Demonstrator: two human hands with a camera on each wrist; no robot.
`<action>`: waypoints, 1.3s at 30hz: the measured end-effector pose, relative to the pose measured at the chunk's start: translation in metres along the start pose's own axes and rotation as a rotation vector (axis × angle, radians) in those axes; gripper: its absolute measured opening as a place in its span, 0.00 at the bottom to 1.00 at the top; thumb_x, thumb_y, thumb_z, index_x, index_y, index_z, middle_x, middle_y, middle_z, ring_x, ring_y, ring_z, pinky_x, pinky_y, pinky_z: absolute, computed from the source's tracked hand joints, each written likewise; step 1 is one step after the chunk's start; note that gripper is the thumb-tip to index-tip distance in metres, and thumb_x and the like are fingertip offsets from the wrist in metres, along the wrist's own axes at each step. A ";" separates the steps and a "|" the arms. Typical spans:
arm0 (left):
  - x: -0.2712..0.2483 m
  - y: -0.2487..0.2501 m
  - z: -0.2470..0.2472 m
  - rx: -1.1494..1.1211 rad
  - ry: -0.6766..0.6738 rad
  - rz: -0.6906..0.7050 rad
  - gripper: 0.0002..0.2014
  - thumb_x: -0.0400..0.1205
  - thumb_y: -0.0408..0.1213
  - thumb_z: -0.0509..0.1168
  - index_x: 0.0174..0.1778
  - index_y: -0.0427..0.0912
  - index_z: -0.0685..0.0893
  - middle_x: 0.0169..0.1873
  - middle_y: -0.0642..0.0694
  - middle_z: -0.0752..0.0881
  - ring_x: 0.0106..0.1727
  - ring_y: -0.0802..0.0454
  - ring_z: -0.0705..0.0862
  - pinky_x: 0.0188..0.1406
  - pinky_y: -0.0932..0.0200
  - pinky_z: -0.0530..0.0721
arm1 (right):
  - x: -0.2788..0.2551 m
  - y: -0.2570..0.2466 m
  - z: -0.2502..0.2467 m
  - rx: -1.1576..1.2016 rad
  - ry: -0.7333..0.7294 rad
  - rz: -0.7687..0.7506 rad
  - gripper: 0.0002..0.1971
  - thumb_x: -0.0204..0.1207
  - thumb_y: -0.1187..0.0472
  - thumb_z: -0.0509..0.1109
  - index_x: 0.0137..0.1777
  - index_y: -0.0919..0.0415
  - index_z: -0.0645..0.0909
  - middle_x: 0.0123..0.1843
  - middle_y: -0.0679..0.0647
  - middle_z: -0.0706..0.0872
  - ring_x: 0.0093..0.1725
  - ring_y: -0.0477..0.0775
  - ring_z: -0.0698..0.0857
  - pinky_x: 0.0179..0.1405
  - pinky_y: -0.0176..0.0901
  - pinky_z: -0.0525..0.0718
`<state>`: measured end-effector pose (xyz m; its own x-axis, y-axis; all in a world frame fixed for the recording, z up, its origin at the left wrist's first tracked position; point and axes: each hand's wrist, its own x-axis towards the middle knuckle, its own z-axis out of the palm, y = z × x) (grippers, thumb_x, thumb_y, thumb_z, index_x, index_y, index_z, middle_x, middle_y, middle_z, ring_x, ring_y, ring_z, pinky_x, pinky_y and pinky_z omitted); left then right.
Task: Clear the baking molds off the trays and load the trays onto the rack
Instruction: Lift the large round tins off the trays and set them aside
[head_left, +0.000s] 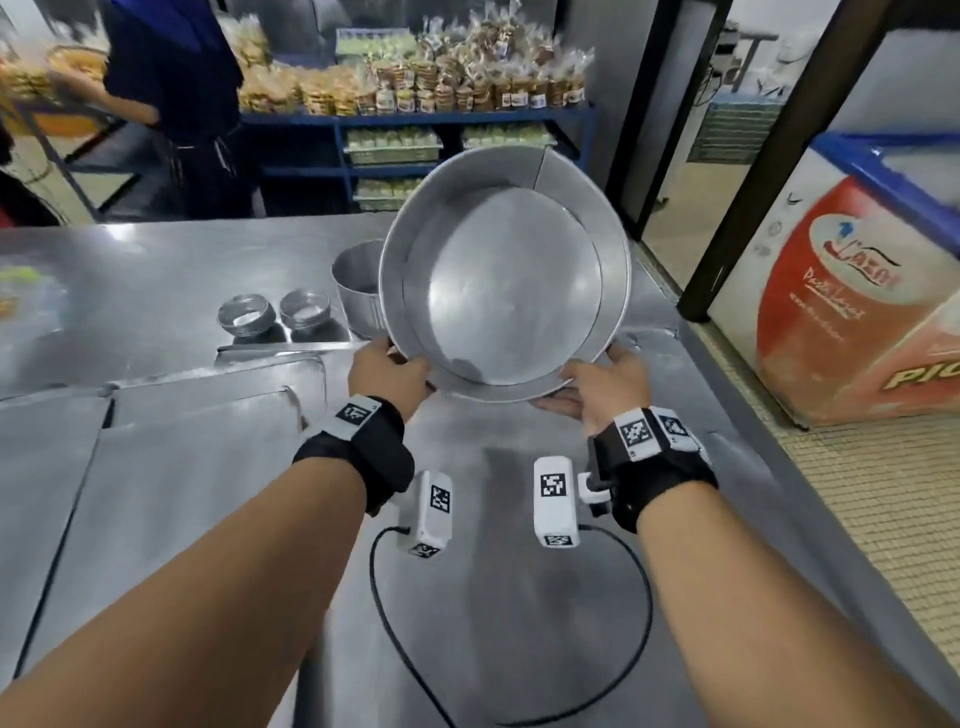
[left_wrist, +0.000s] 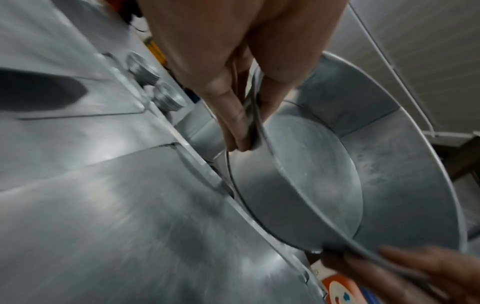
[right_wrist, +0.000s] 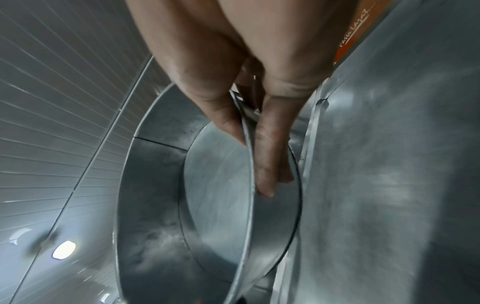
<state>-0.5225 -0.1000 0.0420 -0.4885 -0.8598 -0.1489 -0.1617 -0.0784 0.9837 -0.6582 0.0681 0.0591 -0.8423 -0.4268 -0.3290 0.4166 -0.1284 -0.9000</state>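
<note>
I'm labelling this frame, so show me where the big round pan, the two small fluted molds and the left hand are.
big round pan (head_left: 514, 291), head view, on its flat inner bottom.
small fluted molds (head_left: 245, 315), head view, on the left one's rim.
left hand (head_left: 387, 376), head view, on its back.

Bare steel table (head_left: 498, 545) near; small molds (head_left: 275, 314) and deep pot (head_left: 358, 291) behind.

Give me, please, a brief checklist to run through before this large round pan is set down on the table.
1. Left hand grips the large round pan at its rim: ok.
2. Right hand grips the rim too: ok.
3. Pan is empty: ok.
4. Pan is level: not ok, tilted towards the person.
5. Pan clear of the smaller round mold behind it: cannot tell.
</note>
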 end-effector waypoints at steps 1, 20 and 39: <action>0.013 0.002 0.012 0.002 -0.017 0.024 0.08 0.68 0.32 0.69 0.41 0.45 0.87 0.40 0.40 0.92 0.43 0.40 0.92 0.45 0.40 0.92 | 0.017 -0.004 -0.001 0.026 0.004 -0.004 0.28 0.73 0.85 0.58 0.61 0.53 0.77 0.55 0.69 0.86 0.40 0.73 0.89 0.34 0.67 0.89; 0.188 -0.017 0.121 0.118 0.024 0.035 0.10 0.67 0.27 0.74 0.42 0.26 0.87 0.39 0.35 0.91 0.35 0.46 0.92 0.41 0.53 0.92 | 0.249 -0.010 0.003 -0.324 -0.059 0.003 0.22 0.69 0.73 0.70 0.64 0.72 0.76 0.60 0.71 0.83 0.49 0.67 0.90 0.37 0.53 0.92; 0.217 -0.017 0.128 -0.015 -0.060 -0.150 0.20 0.77 0.41 0.74 0.58 0.33 0.78 0.46 0.38 0.87 0.44 0.42 0.91 0.40 0.50 0.92 | 0.280 -0.013 0.014 -0.653 0.010 -0.100 0.30 0.76 0.43 0.72 0.70 0.65 0.77 0.51 0.55 0.82 0.62 0.61 0.86 0.58 0.54 0.88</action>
<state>-0.7354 -0.2213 -0.0198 -0.5103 -0.8062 -0.2994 -0.2241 -0.2115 0.9513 -0.8942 -0.0622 -0.0174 -0.8708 -0.4320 -0.2346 0.0461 0.4034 -0.9139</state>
